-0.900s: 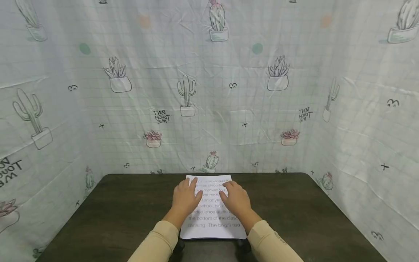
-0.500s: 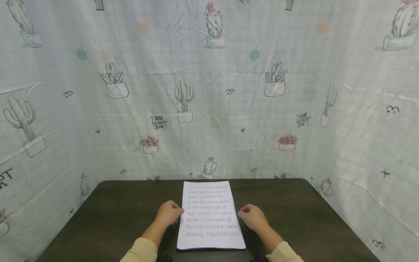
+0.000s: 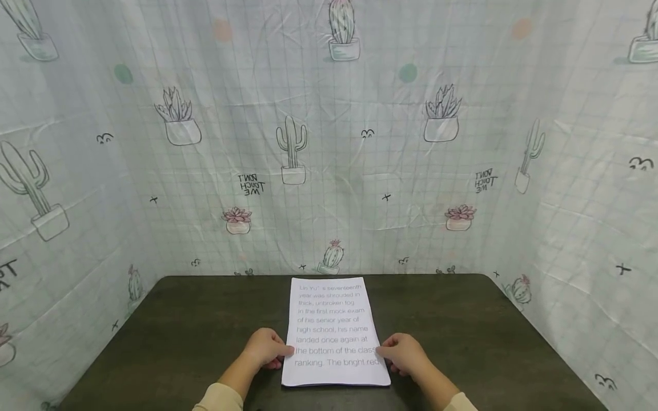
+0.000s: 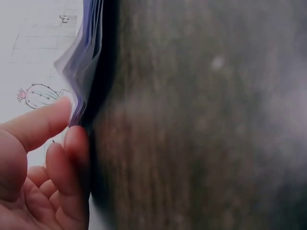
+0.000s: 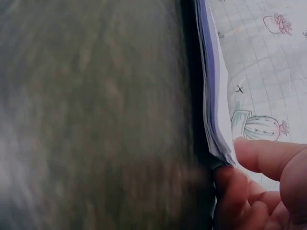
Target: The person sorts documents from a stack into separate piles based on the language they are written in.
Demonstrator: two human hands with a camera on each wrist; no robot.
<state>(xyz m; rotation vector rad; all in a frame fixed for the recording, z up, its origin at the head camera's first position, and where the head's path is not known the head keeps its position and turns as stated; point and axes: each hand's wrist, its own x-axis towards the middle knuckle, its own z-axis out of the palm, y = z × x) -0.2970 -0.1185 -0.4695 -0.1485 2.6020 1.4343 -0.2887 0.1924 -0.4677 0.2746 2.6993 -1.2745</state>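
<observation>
A stack of paper sheets (image 3: 334, 331) with large printed text on top lies in front of me on the dark table. My left hand (image 3: 265, 347) pinches its left edge between thumb and fingers, a little above the near corner. On the opposite side, my right hand (image 3: 406, 353) pinches the right edge at about the same height. Seen from the left wrist, the sheet edges (image 4: 86, 62) are bent and slightly fanned where the thumb (image 4: 45, 120) meets them. From the right wrist, the layered edges (image 5: 213, 86) run down to the thumb and curled fingers (image 5: 235, 187).
The dark wooden table (image 3: 205, 308) extends to both sides of the paper and behind it. A pale curtain (image 3: 329, 148) printed with potted cacti encloses the back and sides.
Both hands have drawn back from the upper part of the stack to its sides, then closed in to pinch the lower left and right edges. The camera view has shifted slightly.
</observation>
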